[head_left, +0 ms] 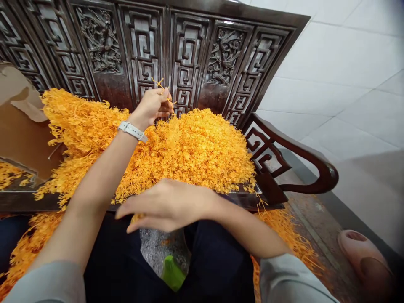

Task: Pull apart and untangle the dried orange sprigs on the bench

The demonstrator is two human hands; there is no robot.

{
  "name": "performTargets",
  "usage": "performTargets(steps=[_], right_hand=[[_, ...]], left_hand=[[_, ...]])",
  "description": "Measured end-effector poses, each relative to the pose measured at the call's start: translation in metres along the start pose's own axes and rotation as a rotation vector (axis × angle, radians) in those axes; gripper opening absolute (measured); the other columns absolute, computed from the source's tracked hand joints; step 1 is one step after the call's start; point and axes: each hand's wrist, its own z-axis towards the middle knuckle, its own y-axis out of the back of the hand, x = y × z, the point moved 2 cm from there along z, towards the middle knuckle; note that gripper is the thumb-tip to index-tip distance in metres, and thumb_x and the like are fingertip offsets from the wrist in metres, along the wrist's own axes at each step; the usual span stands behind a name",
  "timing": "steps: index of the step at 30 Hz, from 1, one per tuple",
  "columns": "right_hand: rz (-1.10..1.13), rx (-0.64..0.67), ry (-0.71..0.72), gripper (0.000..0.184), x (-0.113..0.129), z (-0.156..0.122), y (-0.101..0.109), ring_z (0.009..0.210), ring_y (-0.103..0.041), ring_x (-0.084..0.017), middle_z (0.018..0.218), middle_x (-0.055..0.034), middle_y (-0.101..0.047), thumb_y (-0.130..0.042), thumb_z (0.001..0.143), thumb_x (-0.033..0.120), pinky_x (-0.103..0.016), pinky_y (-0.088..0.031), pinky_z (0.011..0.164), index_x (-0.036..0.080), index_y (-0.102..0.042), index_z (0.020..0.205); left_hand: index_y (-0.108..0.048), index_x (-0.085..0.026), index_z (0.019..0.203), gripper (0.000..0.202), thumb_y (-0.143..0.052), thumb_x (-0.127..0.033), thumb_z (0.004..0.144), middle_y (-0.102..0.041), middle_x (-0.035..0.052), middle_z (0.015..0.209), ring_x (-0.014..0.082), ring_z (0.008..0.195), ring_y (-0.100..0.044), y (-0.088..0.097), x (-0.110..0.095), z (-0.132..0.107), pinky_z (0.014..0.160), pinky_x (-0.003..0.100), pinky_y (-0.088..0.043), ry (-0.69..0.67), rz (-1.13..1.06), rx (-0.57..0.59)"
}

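A big heap of orange plastic sprigs covers the seat of a dark carved wooden bench. My left hand, with a white watch on the wrist, reaches over the heap toward the bench back and pinches a thin orange sprig. My right hand hovers at the heap's near edge, fingers stretched out to the left, with a small orange piece just under the fingers; whether it grips that piece is unclear.
Brown cardboard lies at the left on the seat. More orange sprigs spill onto the floor and my lap. The bench armrest curves at the right. A pink slipper and a green object sit below.
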Motion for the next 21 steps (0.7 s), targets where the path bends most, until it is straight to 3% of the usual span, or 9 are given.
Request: performTargets(steps=[2, 5, 6, 8, 11, 14, 17, 19, 21], right_hand=[[0.332, -0.338, -0.021, 0.027, -0.011, -0.008, 0.028, 0.085, -0.072, -0.012, 0.111, -0.0027, -0.078, -0.063, 0.106, 0.049, -0.024, -0.057, 0.073, 0.024, -0.071, 0.112], [0.567, -0.963, -0.253, 0.058, -0.058, -0.037, 0.075, 0.084, -0.066, -0.017, 0.118, -0.0089, -0.072, -0.053, 0.099, 0.077, -0.031, -0.056, 0.067, 0.027, -0.069, 0.123], [0.592, -1.090, -0.335, 0.065, -0.074, -0.046, 0.084, 0.088, -0.066, -0.019, 0.123, -0.0109, -0.070, -0.052, 0.096, 0.082, -0.033, -0.057, 0.070, 0.027, -0.066, 0.127], [0.538, -1.242, -0.494, 0.068, -0.102, -0.059, 0.092, 0.090, -0.064, -0.020, 0.127, -0.0119, -0.067, -0.067, 0.085, 0.081, -0.036, -0.058, 0.073, 0.027, -0.064, 0.126], [0.193, -1.257, -0.590, 0.067, -0.121, -0.064, 0.087, 0.095, -0.062, -0.021, 0.132, -0.0107, -0.064, -0.086, 0.074, 0.068, -0.038, -0.056, 0.077, 0.029, -0.065, 0.125], [-0.069, -1.083, -0.542, 0.061, -0.123, -0.059, 0.080, 0.110, -0.062, -0.024, 0.137, -0.0091, -0.065, -0.081, 0.081, 0.069, -0.042, -0.055, 0.089, 0.030, -0.069, 0.126], [-0.054, -0.967, -0.490, 0.049, -0.122, -0.055, 0.078, 0.097, -0.064, -0.021, 0.104, -0.0048, -0.073, -0.076, 0.086, 0.072, -0.042, -0.052, 0.090, 0.025, -0.070, 0.098], [0.057, -1.021, -0.460, 0.051, -0.123, -0.054, 0.078, 0.078, -0.061, -0.017, 0.081, -0.0004, -0.069, -0.077, 0.085, 0.073, -0.038, -0.051, 0.079, 0.024, -0.061, 0.085], [0.168, -1.107, -0.439, 0.049, -0.125, -0.056, 0.079, 0.069, -0.059, -0.014, 0.075, 0.0014, -0.068, -0.078, 0.084, 0.069, -0.035, -0.049, 0.072, 0.025, -0.057, 0.084]], left_hand=[[-0.058, -0.023, 0.083, 0.030, -0.054, -0.039, 0.109, -0.066, -0.0008, 0.067, 0.0119, 0.063, -0.064, 0.010, -0.005, 0.000, 0.065, 0.027, -0.052, 0.009, -0.065, 0.044], [-0.057, -0.023, 0.086, 0.031, -0.054, -0.043, 0.109, -0.065, -0.0015, 0.067, 0.0124, 0.064, -0.067, 0.015, -0.014, -0.005, 0.064, 0.026, -0.052, -0.026, -0.076, 0.059], [-0.057, -0.023, 0.086, 0.032, -0.056, -0.045, 0.108, -0.066, -0.0009, 0.067, 0.0131, 0.065, -0.069, 0.015, -0.016, -0.007, 0.064, 0.026, -0.053, -0.032, -0.065, 0.066], [-0.056, -0.023, 0.086, 0.032, -0.058, -0.048, 0.107, -0.067, 0.0004, 0.070, 0.0140, 0.067, -0.071, 0.011, -0.018, -0.010, 0.065, 0.026, -0.054, -0.032, -0.051, 0.092], [-0.054, -0.022, 0.084, 0.033, -0.050, -0.043, 0.110, -0.063, 0.0006, 0.070, 0.0119, 0.063, -0.068, 0.001, -0.019, -0.015, 0.067, 0.024, -0.055, -0.018, -0.075, 0.149], [-0.052, -0.021, 0.082, 0.035, -0.048, -0.041, 0.111, -0.058, -0.0004, 0.068, 0.0103, 0.059, -0.063, -0.013, -0.023, -0.022, 0.066, 0.024, -0.054, -0.026, -0.071, 0.212], [-0.052, -0.020, 0.084, 0.039, -0.043, -0.043, 0.115, -0.060, 0.0001, 0.071, 0.0088, 0.058, -0.062, -0.028, -0.027, -0.031, 0.065, 0.023, -0.049, -0.039, -0.014, 0.314], [-0.055, -0.018, 0.086, 0.046, -0.038, -0.049, 0.116, -0.064, 0.0022, 0.074, 0.0085, 0.061, -0.063, -0.034, -0.029, -0.036, 0.067, 0.023, -0.047, -0.069, 0.068, 0.363], [-0.061, -0.017, 0.088, 0.051, -0.043, -0.057, 0.113, -0.068, 0.0048, 0.079, 0.0102, 0.067, -0.065, -0.037, -0.030, -0.040, 0.069, 0.024, -0.047, -0.125, 0.160, 0.377]])
